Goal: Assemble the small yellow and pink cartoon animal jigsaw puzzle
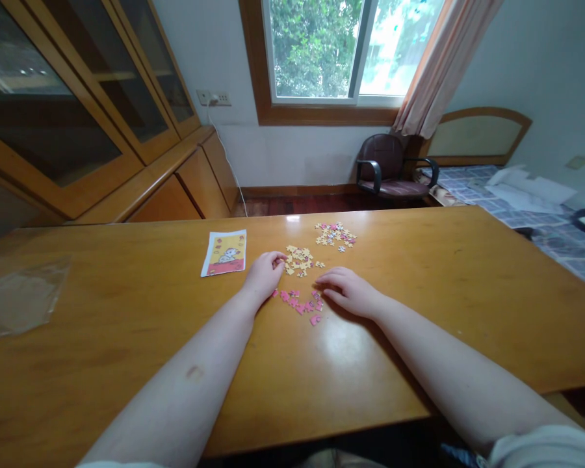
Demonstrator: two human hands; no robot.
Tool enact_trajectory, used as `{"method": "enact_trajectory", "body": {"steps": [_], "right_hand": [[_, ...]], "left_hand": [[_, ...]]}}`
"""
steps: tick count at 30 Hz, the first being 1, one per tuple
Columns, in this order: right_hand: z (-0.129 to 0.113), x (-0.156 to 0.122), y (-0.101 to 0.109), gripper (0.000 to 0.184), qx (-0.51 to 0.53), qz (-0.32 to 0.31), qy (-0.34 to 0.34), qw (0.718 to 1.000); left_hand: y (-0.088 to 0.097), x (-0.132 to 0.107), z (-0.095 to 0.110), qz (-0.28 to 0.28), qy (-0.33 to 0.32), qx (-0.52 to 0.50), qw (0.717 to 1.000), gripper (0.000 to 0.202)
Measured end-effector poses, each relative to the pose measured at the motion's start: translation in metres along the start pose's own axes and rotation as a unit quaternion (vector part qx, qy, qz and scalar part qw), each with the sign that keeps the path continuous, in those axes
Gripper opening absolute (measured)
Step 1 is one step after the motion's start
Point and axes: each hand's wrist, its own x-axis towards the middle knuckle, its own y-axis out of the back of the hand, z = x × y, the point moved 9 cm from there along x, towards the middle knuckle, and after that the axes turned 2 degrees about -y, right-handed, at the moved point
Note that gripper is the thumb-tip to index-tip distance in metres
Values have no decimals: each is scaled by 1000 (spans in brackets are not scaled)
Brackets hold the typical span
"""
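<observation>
From where I stand, the puzzle pieces lie in three groups around the middle of the tabletop (283,390). The pink pieces (301,309) are nearest the person, strung in a loose band whose long axis runs left to right, its middle sagging toward the near edge. Beyond them sits a heap of yellow pieces (298,257), and farther off to the right a mixed heap (332,231); single pieces are too small for me to tell which way they point.

The left hand (264,272) is at the yellow heap's left edge, fingers curled narrow toward the thumb; I cannot tell whether they pinch anything. The right hand (353,291) is just right of the pink band, pointing left, its fingers loosely apart from the thumb. A picture card (230,253) lies left, its red ground toward the person.
</observation>
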Motion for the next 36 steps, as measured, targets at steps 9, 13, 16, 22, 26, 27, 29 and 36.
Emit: {"method": "enact_trajectory", "body": {"steps": [9, 13, 16, 22, 26, 27, 29, 36], "right_hand": [[-9, 1, -7, 28, -10, -23, 37, 999], [-4, 0, -8, 28, -10, -22, 35, 999], [-2, 0, -8, 28, -11, -24, 32, 999], [-2, 1, -8, 28, -9, -29, 22, 999], [0, 0, -9, 29, -6, -31, 19, 999], [0, 0, -9, 30, -5, -30, 19, 999], [1, -1, -9, 31, -3, -28, 17, 999], [-2, -4, -9, 34, -9, -36, 11, 999]], "left_hand": [[12, -3, -6, 37, 55, -84, 994, 24], [12, -3, -11, 44, 71, -115, 990, 28], [11, -4, -15, 44, 78, -121, 989, 31], [9, -3, -15, 42, 57, -87, 994, 32], [15, -9, -1, 25, 26, -33, 999, 31], [18, -11, 7, 13, 10, -1, 1000, 31], [24, -19, 21, -32, -17, 87, 996, 29], [42, -47, 21, -136, 32, 197, 970, 36]]}}
